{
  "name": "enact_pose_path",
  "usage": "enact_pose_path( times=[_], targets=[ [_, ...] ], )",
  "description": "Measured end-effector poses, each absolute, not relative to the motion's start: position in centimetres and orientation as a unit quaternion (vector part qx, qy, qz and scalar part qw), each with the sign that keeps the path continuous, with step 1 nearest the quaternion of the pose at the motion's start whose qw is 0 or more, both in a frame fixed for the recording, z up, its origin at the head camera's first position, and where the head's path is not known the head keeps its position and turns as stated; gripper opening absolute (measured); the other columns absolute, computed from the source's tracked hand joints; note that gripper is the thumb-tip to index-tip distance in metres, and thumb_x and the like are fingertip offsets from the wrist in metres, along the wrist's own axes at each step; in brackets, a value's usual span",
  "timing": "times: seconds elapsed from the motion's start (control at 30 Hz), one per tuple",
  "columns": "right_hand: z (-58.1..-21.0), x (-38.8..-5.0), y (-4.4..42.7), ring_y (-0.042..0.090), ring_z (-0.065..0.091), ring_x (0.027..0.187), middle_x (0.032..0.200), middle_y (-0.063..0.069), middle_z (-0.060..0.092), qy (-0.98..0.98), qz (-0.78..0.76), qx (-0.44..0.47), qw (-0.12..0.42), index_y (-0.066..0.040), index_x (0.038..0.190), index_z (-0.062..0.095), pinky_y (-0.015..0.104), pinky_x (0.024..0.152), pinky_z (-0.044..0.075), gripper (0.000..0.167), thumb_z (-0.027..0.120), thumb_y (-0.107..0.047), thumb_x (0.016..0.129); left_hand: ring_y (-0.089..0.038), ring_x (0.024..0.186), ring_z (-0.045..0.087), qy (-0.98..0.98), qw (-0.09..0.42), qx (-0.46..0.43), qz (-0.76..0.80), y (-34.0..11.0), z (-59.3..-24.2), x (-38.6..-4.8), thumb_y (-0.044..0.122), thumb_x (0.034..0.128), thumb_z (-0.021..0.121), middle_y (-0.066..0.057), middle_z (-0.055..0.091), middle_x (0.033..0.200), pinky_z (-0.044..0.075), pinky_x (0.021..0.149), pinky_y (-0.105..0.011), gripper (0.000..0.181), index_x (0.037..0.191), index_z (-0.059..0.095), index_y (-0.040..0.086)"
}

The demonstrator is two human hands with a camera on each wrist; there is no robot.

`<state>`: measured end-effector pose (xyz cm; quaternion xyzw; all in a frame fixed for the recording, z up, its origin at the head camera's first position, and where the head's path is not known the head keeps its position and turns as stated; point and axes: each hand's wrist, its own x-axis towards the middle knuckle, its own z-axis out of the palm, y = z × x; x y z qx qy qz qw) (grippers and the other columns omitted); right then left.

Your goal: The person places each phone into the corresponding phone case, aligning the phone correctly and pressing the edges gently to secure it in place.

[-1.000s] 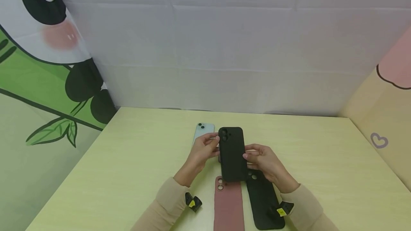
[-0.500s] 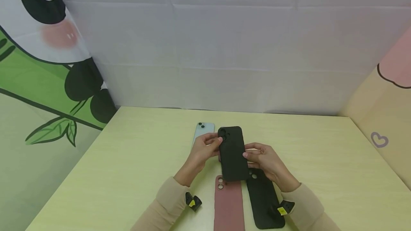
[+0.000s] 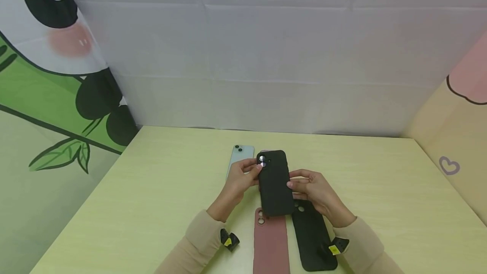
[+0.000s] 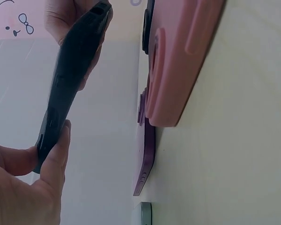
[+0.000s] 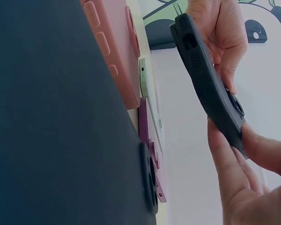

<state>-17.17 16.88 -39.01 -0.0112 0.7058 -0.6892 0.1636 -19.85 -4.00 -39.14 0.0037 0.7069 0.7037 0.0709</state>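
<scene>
Both hands hold a black phone case (image 3: pixel 274 185) up off the table, its back facing the head camera. The left hand (image 3: pixel 240 179) pinches its left edge beside the camera cutouts, thumb on the back. On the opposite edge, the right hand (image 3: pixel 310 187) grips it between thumb and fingers. Both wrist views show the case edge-on, slightly curved; the right wrist view also shows a port opening in the black case (image 5: pixel 201 75). Whether anything sits inside cannot be made out. Below lie a pink phone case (image 3: pixel 271 244) and a second black phone case (image 3: pixel 313 240).
Beyond the left hand lies a light blue phone (image 3: pixel 242 152) on the pale yellow table (image 3: pixel 171 172). A purple phone (image 4: pixel 146 154) lies near it, mostly hidden in the head view. A white backdrop (image 3: pixel 266 54) stands behind the table, with cartoon-printed walls at both sides.
The held black case has tilted slightly and shifted a little left at its top; its camera cutouts now look bright instead of dark. Both hands keep their grip almost in place.
</scene>
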Motion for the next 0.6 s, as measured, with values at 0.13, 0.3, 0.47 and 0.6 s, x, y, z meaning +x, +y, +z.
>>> enact_pose_path(
  times=[0.13, 0.3, 0.47, 0.6],
  targets=[
    [-39.09, -17.22, 16.92, 0.013, 0.066, 0.077, 0.087, 0.003, 0.069, 0.709, -0.684, -0.014, 0.169, 0.010, 0.120, 0.047, 0.033, 0.072, 0.056, 0.043, 0.064, -0.004, 0.083, -0.010, 0.070, 0.061, 0.704, 0.067, -0.002, 0.707, -3.94, -39.19, -19.89, 0.006, 0.0891, 0.057, -0.022, 0.061, 0.103, 0.056, 0.064, -0.027, 0.035, 0.120, 0.051, -0.010],
    [-39.32, -17.39, 17.03, 0.017, 0.065, 0.081, 0.089, 0.004, 0.066, 0.717, -0.670, -0.034, 0.188, 0.010, 0.119, 0.045, 0.037, 0.075, 0.055, 0.042, 0.060, -0.013, 0.088, -0.010, 0.069, 0.060, 0.704, 0.066, -0.010, 0.707, -3.77, -39.28, -19.80, 0.005, 0.0881, 0.058, -0.021, 0.064, 0.101, 0.055, 0.061, -0.025, 0.034, 0.118, 0.053, -0.009],
    [-39.29, -17.57, 17.12, 0.018, 0.066, 0.079, 0.089, 0.004, 0.064, 0.719, -0.665, -0.047, 0.196, 0.007, 0.120, 0.045, 0.034, 0.074, 0.055, 0.045, 0.053, -0.029, 0.092, -0.010, 0.069, 0.061, 0.707, 0.072, -0.011, 0.703, -3.40, -39.30, -19.64, 0.007, 0.0879, 0.059, -0.018, 0.065, 0.098, 0.054, 0.060, -0.025, 0.033, 0.118, 0.054, -0.007],
    [-39.27, -17.71, 17.17, 0.016, 0.065, 0.077, 0.091, 0.002, 0.063, 0.719, -0.665, -0.051, 0.194, 0.005, 0.120, 0.046, 0.032, 0.074, 0.054, 0.047, 0.051, -0.034, 0.093, -0.009, 0.068, 0.060, 0.707, 0.077, -0.005, 0.703, -3.25, -39.30, -19.55, 0.008, 0.0882, 0.058, -0.018, 0.066, 0.096, 0.053, 0.059, -0.023, 0.032, 0.117, 0.055, -0.006]
  ],
)
